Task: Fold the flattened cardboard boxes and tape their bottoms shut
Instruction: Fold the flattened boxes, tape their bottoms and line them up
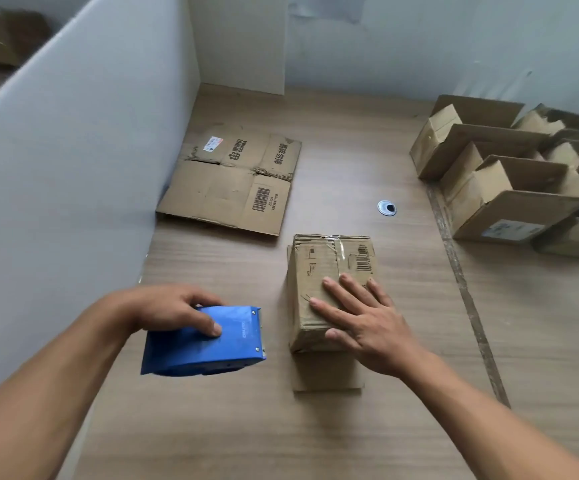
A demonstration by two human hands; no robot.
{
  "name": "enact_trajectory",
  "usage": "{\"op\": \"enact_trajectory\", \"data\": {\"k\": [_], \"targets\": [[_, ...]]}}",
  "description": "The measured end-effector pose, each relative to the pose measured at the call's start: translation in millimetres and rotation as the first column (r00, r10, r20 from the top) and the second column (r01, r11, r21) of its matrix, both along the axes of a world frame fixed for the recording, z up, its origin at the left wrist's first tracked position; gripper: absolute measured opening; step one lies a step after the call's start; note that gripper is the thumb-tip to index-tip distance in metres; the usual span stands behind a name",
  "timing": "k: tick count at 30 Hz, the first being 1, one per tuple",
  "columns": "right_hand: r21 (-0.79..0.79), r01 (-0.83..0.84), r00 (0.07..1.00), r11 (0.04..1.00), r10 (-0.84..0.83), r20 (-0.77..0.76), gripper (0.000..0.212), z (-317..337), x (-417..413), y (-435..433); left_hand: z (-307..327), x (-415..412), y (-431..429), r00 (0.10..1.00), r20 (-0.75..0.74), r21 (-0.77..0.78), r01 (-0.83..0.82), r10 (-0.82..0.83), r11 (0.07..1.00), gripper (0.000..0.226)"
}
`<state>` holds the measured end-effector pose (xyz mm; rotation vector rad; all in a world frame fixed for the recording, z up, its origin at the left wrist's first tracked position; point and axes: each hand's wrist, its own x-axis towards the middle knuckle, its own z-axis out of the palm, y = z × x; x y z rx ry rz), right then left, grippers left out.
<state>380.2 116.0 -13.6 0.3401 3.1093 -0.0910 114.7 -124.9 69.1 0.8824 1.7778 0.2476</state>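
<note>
Wooden surface (350,427): box (319,265) lies lower centre, long axis up-frame. The right hand (361,323) presses it flat-fingered; the left hand (173,310) grips the tape dispenser (205,348), left of it.

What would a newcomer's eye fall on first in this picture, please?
The blue tape dispenser, held in the left hand, stands out low and left of centre. Right of it, the right hand lies flat on a folded box at mid-table. A flat box lies farther back by the partition; open boxes crowd the right edge.
</note>
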Motion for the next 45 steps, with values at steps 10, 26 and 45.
{"op": "enact_trajectory", "data": {"k": [10, 26, 45], "targets": [[-0.003, 0.015, 0.999, 1.000, -0.015, 0.033, 0.050, 2.3, 1.7, 0.2, -48.0, 12.5, 34.7, 0.998, 0.036, -0.059, 0.059, -0.057, 0.997, 0.024], [0.007, 0.029, 1.000, 1.000, -0.029, 0.012, 0.051, -1.1, 0.3, -4.6, -60.5, 23.9, 54.5, 0.990, -0.026, 0.043, 0.141, -0.140, 0.989, 0.035], [-0.051, 0.115, 0.990, 0.992, -0.119, -0.073, 0.058, 2.8, -14.2, -34.6, -107.8, 61.7, -8.0, 0.735, -0.667, 0.096, -0.078, 0.122, 0.992, 0.066]]}}
